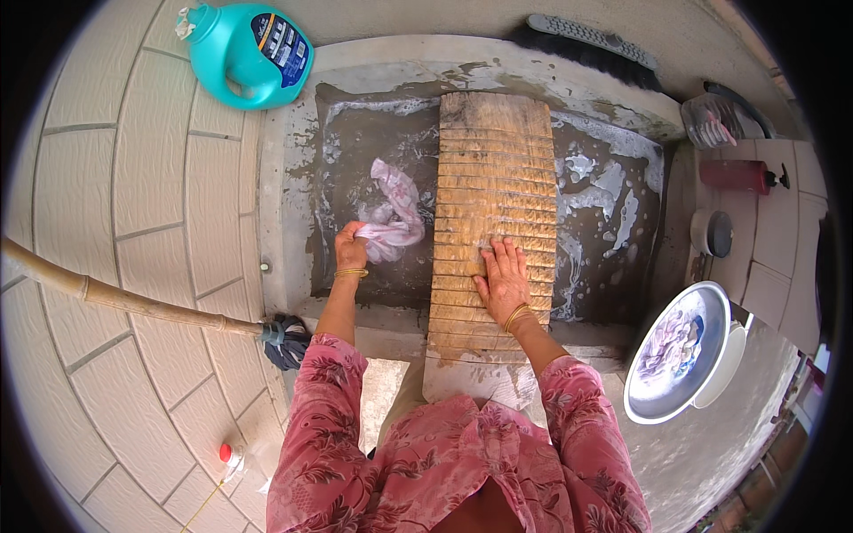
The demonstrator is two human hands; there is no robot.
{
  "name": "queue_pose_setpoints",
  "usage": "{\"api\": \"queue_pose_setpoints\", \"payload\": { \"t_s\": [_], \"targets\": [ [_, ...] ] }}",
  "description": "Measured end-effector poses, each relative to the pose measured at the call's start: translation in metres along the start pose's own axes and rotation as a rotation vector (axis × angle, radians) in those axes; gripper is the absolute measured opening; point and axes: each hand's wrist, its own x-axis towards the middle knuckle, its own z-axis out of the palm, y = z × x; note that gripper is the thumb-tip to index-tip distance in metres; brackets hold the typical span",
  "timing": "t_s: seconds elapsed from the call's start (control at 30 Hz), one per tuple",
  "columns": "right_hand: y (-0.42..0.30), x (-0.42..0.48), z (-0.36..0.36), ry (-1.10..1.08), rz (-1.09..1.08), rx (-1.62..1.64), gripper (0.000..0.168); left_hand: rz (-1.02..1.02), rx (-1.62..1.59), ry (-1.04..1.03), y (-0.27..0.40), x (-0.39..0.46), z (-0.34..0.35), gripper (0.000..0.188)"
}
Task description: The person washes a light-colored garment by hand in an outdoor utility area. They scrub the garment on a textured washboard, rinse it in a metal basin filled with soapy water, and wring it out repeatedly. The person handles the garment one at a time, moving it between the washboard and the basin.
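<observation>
My left hand (pixel 351 246) grips one end of a wet pink-and-white cloth (pixel 398 226). The rest of the cloth trails in the soapy water (pixel 373 140) on the left side of a concrete wash basin (pixel 288 200). A ridged wooden washboard (pixel 493 180) lies across the basin, its near end at my body. Palm down on the washboard's ridges rests my right hand (pixel 508 280), fingers slightly apart and holding nothing. Suds (pixel 603 193) float on the water to the right of the board.
A teal detergent jug (pixel 246 60) stands at the back left corner, and a brush (pixel 593 46) lies along the back rim. At right are a red pump bottle (pixel 733 176) and a metal bowl of laundry (pixel 673 353). A bamboo pole (pixel 133 296) reaches in from the left.
</observation>
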Motion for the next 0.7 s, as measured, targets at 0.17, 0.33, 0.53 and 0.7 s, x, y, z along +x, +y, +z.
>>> {"api": "queue_pose_setpoints", "payload": {
  "t_s": [0.17, 0.33, 0.53, 0.7],
  "targets": [
    [-0.014, 0.011, -0.007, -0.001, 0.08, 0.091, 0.059, 0.282, -0.261, 0.131, 0.094, -0.049, -0.028, 0.022],
    [-0.058, 0.061, -0.015, -0.043, 0.082, 0.677, 0.081, 0.459, -0.374, -0.054, 0.203, -0.111, -0.015, 0.016],
    [-0.071, 0.07, -0.017, 0.02, 0.125, 1.247, 0.047, 0.451, -0.625, -0.265, 0.252, -0.162, 0.023, 0.018],
    [-0.009, -0.001, -0.038, 0.081, 0.441, 1.862, 0.031, 0.093, -1.088, -0.451, 0.22, -0.163, 0.063, 0.027]
  ]
}}
